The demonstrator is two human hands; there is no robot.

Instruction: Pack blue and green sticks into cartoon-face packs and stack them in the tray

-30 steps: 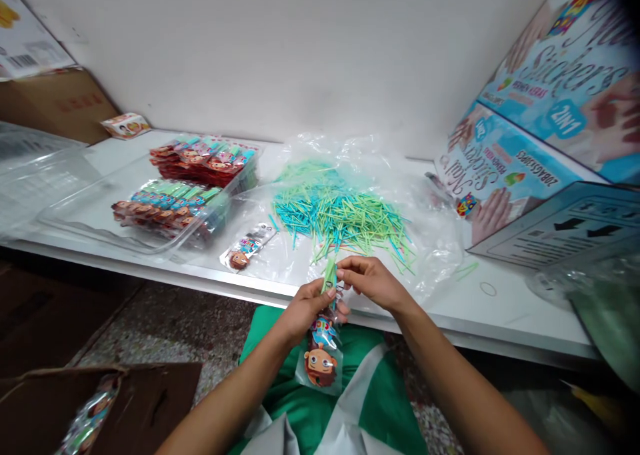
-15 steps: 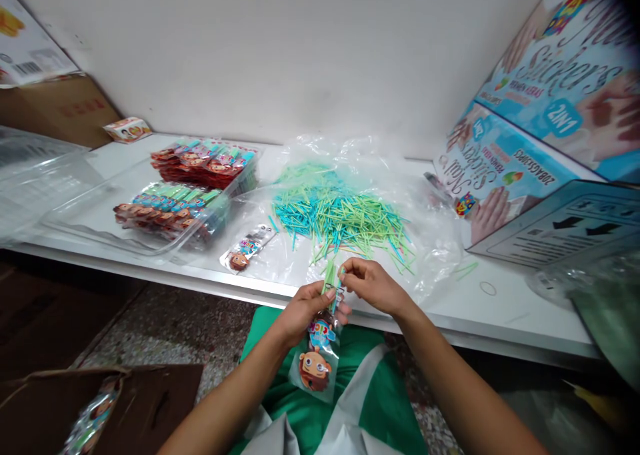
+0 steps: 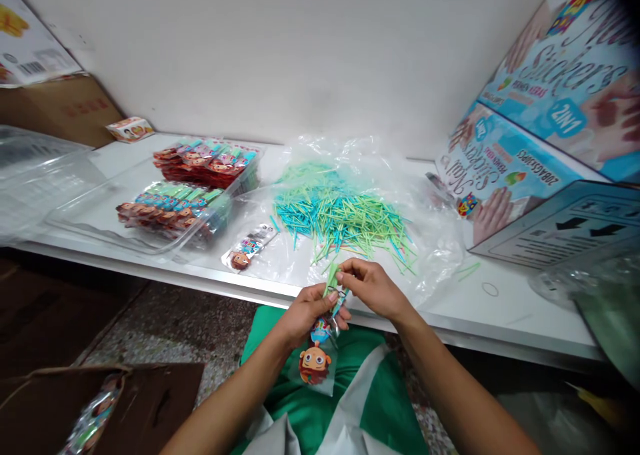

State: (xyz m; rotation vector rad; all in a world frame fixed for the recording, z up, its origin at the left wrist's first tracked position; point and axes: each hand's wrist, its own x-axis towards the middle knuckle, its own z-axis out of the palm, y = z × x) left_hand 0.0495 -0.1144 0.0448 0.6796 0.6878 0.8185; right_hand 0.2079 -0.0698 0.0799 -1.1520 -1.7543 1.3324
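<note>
My left hand is closed around the upper part of a clear packet, printed with a brown-haired cartoon face, that hangs over my lap. Light green sticks and a blue one stand up at the packet's top. My right hand pinches at the upper end of these sticks; its fingertips partly cover what they grip. Beyond both hands, a loose pile of green and blue sticks lies on a clear plastic sheet. A single similar packet rests flat to the left of the pile.
A clear tray at left holds stacked packets. Nail sticker boxes stand at right. A cardboard box is at the back left, an open carton below. The white table's front edge runs before my lap.
My right fingertips have shifted slightly left, from beside the blue stick to the green sticks' tops. The packet has turned a little in my left hand, which stays closed on it.
</note>
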